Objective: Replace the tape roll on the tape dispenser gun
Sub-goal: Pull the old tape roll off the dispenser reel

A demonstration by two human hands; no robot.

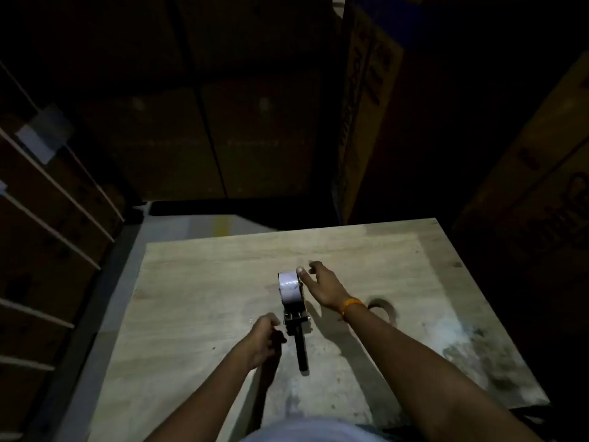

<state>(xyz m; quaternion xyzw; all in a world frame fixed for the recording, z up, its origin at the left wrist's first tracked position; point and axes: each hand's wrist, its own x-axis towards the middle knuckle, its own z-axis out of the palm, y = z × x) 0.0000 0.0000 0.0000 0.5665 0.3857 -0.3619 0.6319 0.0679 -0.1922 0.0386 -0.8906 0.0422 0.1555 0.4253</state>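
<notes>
The fingers [314,271] of the right hand [322,287] are spread open, and the thumb tip is laid against the right-hand rim of the tape roll [290,287]; nothing is clasped by them. The roll is thus found just to the left of those fingers, touching the thumb only, while the other fingertips are blurred and seem to be held apart from it.

The left hand [264,338] is curled loosely beside the tape dispenser gun [296,320], just left of its frame; whether anything is pinched in it cannot be told from this view.

The gun is seen lying on the desk [197,298] with its long axis running away from the person: the dark handle [301,349] is pointed toward the body and the roll is mounted at the far end, its round faces turned left and right. The roll is judged to be reached more readily by the right hand, the handle by the left. A sideways pull along the roll's own axis is probably called for, with the frame steadied.

A dark curved mark [384,309] is noted on the desk to the right of the wrist.
</notes>
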